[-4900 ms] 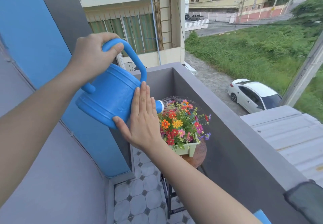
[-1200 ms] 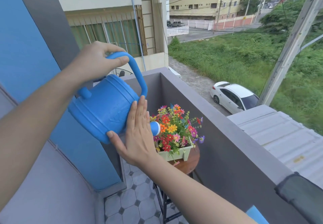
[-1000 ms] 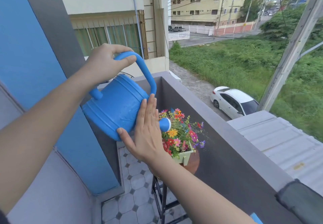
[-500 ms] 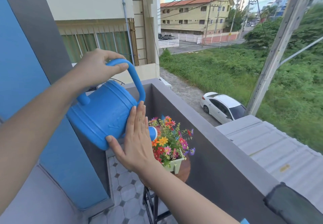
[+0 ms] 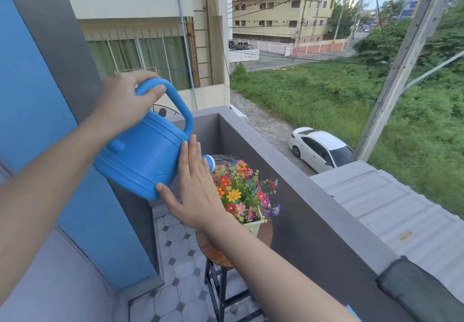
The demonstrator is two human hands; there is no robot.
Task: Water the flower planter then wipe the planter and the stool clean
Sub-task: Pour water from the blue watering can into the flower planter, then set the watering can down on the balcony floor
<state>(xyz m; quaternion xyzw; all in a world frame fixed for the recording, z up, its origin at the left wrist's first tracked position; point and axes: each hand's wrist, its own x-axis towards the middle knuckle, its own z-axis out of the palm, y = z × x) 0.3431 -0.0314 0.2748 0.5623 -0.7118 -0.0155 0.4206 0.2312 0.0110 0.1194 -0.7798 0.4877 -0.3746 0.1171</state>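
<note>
Left hand [image 5: 125, 100] was closed round the handle of the blue can [image 5: 145, 156], can tipped; right hand [image 5: 195, 191] lay flat and open against the can's side, gripping nothing; spray fell from the rose [image 5: 209, 163] onto the planter [image 5: 247, 196]; planter sat on the stool [image 5: 216, 254], beside the wall [image 5: 313, 221].

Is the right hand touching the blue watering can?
Touching. In the head view the right hand lies flat, fingers straight, against the side of the blue watering can, its thumb under the bottom edge.
</note>
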